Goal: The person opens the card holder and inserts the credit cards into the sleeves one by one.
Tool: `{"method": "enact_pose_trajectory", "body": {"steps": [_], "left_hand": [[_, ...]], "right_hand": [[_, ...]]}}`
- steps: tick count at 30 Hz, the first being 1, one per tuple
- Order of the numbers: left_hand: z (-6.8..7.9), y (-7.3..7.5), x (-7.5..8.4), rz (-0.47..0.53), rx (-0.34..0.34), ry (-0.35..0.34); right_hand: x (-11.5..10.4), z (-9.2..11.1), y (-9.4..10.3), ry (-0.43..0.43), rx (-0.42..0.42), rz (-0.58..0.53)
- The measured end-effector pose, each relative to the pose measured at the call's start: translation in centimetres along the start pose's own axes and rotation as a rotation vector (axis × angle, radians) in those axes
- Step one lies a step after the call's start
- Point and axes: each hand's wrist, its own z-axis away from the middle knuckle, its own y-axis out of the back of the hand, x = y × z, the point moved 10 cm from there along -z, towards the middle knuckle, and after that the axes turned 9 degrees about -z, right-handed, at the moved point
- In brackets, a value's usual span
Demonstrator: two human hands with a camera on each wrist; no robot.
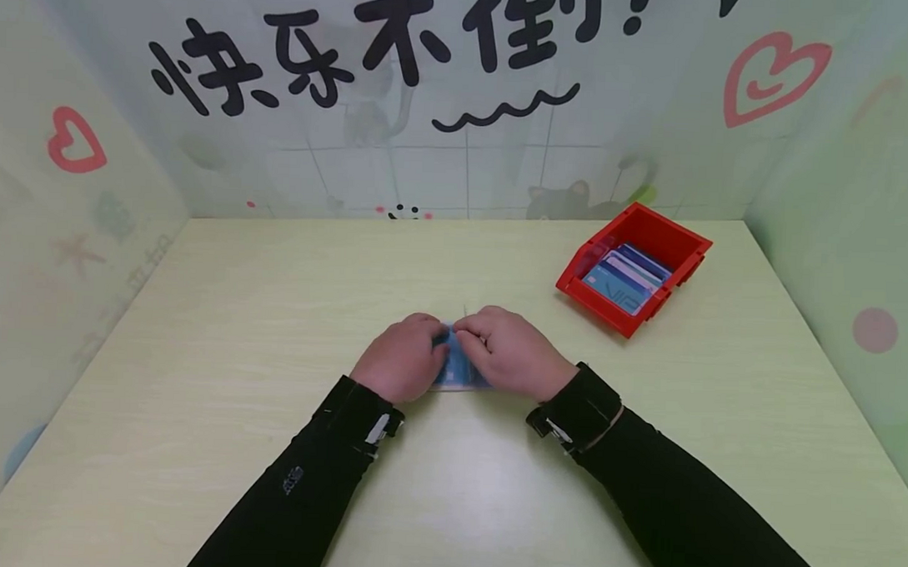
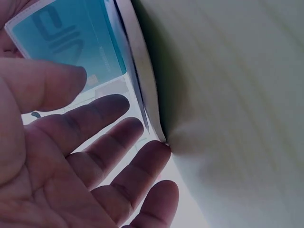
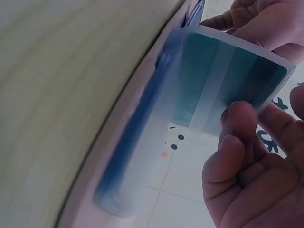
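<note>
Left hand (image 1: 402,361): is resting beside the card booklet (image 1: 457,369), fingers loosely parted, gripping nothing.
Right hand (image 1: 515,352): is pinching the edge of a clear page (image 3: 223,78) with curled fingers.
Card booklet: is lying on the table (image 1: 234,351) between both hands.
Red bin (image 1: 591,309): is standing farther back, rightward, holding cards (image 1: 625,279).

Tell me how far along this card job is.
Apparently done: a VIP card shows inside a clear sleeve. In progress: the right hand pinches the sleeve's edge, the left hand close beside it. Probably remaining: the other cards in the red bin.
</note>
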Motion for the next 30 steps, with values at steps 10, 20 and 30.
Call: {"method": "enact_pose_trajectory", "body": {"steps": [10,20,30], "left_hand": [[-0.2,0.2,-0.4,0.04,0.002,0.015],[-0.3,0.3,-0.9,0.052,-0.004,0.009],[-0.2,0.3,-1.2,0.055,-0.022,0.012]], "right_hand": [[-0.2,0.6,-1.6,0.029,-0.09,0.058],[0.1,0.7,-2.7,0.001,-0.163,0.081],[0.0,0.9,-3.1,0.007,-0.193,0.103]]}}
